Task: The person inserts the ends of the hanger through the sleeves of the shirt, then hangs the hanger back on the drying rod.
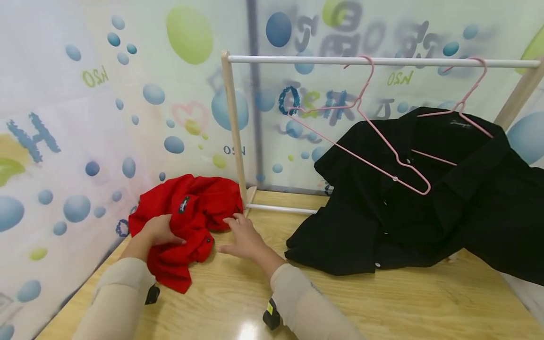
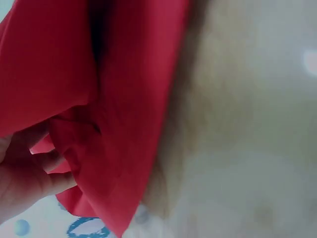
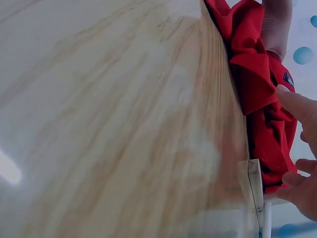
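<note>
A crumpled red shirt (image 1: 187, 212) with a dark label lies on the wooden table, left of the garment rack. My left hand (image 1: 160, 230) grips its left side, the fingers partly hidden in the folds. In the left wrist view those fingers (image 2: 58, 182) go under a fold of the red cloth. On the other side, my right hand (image 1: 244, 236) is at the shirt's right edge, thumb and fingers spread apart. The right wrist view shows the right thumb (image 3: 292, 101) in front of the red cloth, near the label.
A rack with a white rail (image 1: 293, 60) and wooden posts stands on the table (image 1: 221, 302). Two pink hangers hang from it: one bare hanger (image 1: 378, 134), and another inside a black short-sleeved shirt (image 1: 408, 212) that spreads across the right side. A patterned curtain (image 1: 140, 71) borders the table.
</note>
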The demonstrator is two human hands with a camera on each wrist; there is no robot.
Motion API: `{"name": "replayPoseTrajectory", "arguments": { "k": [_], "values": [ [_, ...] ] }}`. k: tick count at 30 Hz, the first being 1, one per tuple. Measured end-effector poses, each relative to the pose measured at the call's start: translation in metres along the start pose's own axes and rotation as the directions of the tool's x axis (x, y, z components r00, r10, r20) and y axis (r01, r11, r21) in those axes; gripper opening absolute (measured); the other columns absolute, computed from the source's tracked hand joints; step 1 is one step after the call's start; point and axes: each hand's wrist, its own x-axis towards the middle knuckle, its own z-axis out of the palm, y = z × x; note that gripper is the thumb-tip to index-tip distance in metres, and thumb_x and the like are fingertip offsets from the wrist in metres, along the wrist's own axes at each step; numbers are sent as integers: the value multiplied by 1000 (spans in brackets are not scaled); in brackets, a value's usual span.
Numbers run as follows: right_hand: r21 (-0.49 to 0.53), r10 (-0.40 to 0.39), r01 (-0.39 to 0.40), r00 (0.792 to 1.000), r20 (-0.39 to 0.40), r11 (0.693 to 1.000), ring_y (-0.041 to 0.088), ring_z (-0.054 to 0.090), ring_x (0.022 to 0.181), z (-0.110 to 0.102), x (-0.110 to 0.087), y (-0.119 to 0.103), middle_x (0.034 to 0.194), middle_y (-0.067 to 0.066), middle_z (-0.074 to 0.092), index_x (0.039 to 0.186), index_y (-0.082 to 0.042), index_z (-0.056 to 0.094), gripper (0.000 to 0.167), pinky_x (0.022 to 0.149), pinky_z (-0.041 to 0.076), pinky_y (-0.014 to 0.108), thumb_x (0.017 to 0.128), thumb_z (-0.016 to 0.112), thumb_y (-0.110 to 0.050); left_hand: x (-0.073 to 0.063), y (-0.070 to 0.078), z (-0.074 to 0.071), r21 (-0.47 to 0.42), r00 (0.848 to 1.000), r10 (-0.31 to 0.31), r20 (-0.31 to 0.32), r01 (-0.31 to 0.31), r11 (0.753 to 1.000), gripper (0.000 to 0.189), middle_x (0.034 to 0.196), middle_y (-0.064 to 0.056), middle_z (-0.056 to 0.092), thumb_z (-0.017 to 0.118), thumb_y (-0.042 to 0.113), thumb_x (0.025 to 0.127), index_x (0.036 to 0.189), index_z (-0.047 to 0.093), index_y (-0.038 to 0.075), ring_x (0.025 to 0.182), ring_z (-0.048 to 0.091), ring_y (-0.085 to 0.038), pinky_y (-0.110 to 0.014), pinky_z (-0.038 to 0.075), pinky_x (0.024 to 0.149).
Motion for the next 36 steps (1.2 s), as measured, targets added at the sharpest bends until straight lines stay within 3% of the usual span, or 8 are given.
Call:
{"name": "replayPoseTrajectory", "arguments": {
  "k": [6, 12, 17, 20, 25, 28, 32, 36],
  "values": [
    [-72, 14, -10, 998, 60, 997, 33, 25, 143, 8, 12, -12, 157, 13, 24, 152, -20, 33, 97, 110, 34, 42, 74, 79, -55, -9, 4, 4, 48, 999, 45, 18, -46, 998, 63, 91, -8, 64, 89, 42, 64, 104, 61, 2, 86, 60, -31, -53, 50, 83],
    [-134, 45, -29, 992, 120, 991, 37, 10, 147, 19, 16, -26, 162, 13, 6, 157, -28, 17, 116, 116, 18, 50, 66, 79, -65, -31, 11, 6, 66, 996, 86, 18, -87, 994, 56, 86, -2, 62, 90, 40, 62, 97, 62, 6, 82, 58, -25, -50, 51, 79],
    [-221, 30, 14, 980, 198, 975, 36, 7, 147, 28, 12, -28, 163, 9, 6, 157, -36, 11, 122, 117, 11, 53, 62, 80, -66, -47, 16, 9, 89, 991, 131, 8, -131, 987, 54, 84, 1, 60, 91, 38, 61, 95, 64, 6, 78, 57, -21, -46, 51, 76],
    [-212, -3, 61, 964, 264, 975, 31, 16, 147, 31, 9, -28, 161, 3, 16, 155, -41, 18, 112, 116, 11, 55, 65, 81, -63, -55, 19, 11, 101, 988, 152, 1, -151, 983, 56, 85, 0, 61, 91, 37, 60, 96, 64, 4, 78, 57, -21, -46, 52, 76],
    [-231, -67, 154, 936, 344, 961, 24, 34, 138, 33, 5, -31, 150, -6, 39, 143, -38, 46, 81, 113, 26, 47, 72, 78, -59, -65, 22, 14, 126, 980, 198, -21, -193, 973, 63, 93, -8, 64, 91, 37, 59, 100, 64, -2, 82, 60, -27, -51, 52, 80],
    [-290, -114, 222, 930, 349, 931, 16, 42, 129, 33, 4, -34, 138, -9, 50, 135, -34, 57, 68, 106, 35, 32, 74, 76, -58, -70, 23, 16, 144, 969, 243, -50, -234, 962, 63, 97, -12, 66, 91, 36, 59, 101, 65, -3, 86, 62, -31, -51, 51, 82],
    [-344, -175, 302, 919, 353, 889, 8, 47, 120, 33, -2, -37, 125, -12, 58, 131, -31, 62, 61, 97, 35, 20, 77, 75, -56, -77, 25, 19, 153, 955, 289, -71, -276, 949, 60, 98, -12, 66, 91, 35, 59, 100, 65, 0, 88, 63, -32, -51, 51, 83],
    [-385, -255, 387, 901, 350, 838, 3, 52, 107, 33, -11, -43, 91, -17, 65, 122, -27, 66, 48, 88, 34, 18, 81, 73, -51, -84, 27, 22, 145, 947, 311, -82, -297, 944, 53, 92, -3, 65, 91, 33, 60, 97, 65, 5, 84, 63, -26, -49, 52, 80]
  ]
}}
